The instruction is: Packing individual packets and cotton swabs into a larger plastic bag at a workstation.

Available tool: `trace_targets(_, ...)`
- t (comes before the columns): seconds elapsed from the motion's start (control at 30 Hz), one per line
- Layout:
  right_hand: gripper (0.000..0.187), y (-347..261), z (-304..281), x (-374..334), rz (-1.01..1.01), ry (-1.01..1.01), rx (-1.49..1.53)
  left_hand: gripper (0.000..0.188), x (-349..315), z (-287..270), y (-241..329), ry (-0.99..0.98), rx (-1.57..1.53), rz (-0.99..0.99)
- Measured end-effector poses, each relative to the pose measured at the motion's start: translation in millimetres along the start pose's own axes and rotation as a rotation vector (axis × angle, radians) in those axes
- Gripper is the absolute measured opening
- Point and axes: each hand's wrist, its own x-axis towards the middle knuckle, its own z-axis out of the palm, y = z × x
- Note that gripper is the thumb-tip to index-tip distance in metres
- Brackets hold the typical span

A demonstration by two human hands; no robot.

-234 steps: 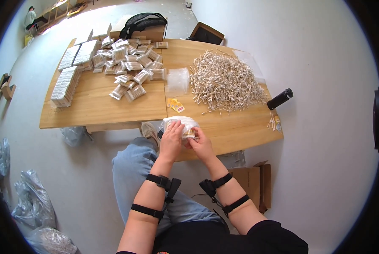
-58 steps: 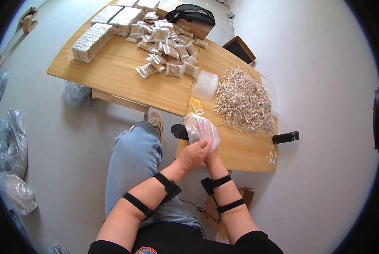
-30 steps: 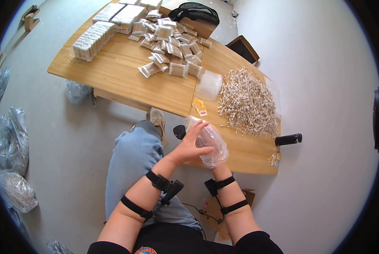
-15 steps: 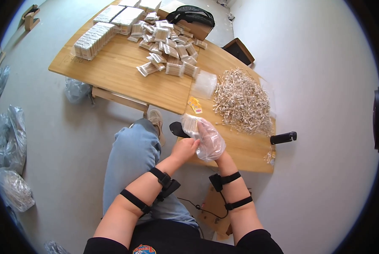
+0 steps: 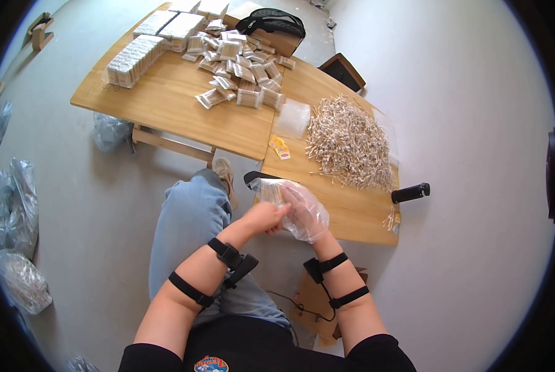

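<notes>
Near the table's front edge, my right hand [image 5: 301, 202] is inside a clear plastic bag [image 5: 315, 224]. Through the film its fingers appear closed around a bundle of cotton swabs [image 5: 269, 191]. My left hand [image 5: 265, 218] pinches the bag's film from the left, fingers bent. Beyond them on the tabletop lies a large heap of loose cotton swabs [image 5: 347, 144]. A stack of flat clear bags [image 5: 293, 118] lies left of the heap, and a small yellow-and-white printed slip [image 5: 280, 147] is closer to my hands.
Several filled swab packs [image 5: 246, 73] are scattered on the wooden table [image 5: 184, 111], with neat stacked blocks [image 5: 133, 61] at the far left. A black mesh bag [image 5: 271, 22] is behind. A black cylindrical handle [image 5: 411, 193] juts past the right edge. Plastic sacks [image 5: 18, 204] lie on the floor.
The bag has tilted and the swab bundle now lies farther down inside it, lower and more to the left. My left hand has shifted slightly along the film. The whole view has shifted a little.
</notes>
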Motion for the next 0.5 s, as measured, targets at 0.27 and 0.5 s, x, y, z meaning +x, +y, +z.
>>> trace_targets(0.27,0.058,1.0,10.9,-5.8,-0.137,0.208,0.122,0.051,16.6,22.5,-22.8,0.761,0.425,0.534)
trace_targets(0.5,0.053,-0.5,28.4,-12.3,-0.046,0.199,0.232,0.054,30.3,23.5,-27.8,0.685,0.26,0.456)
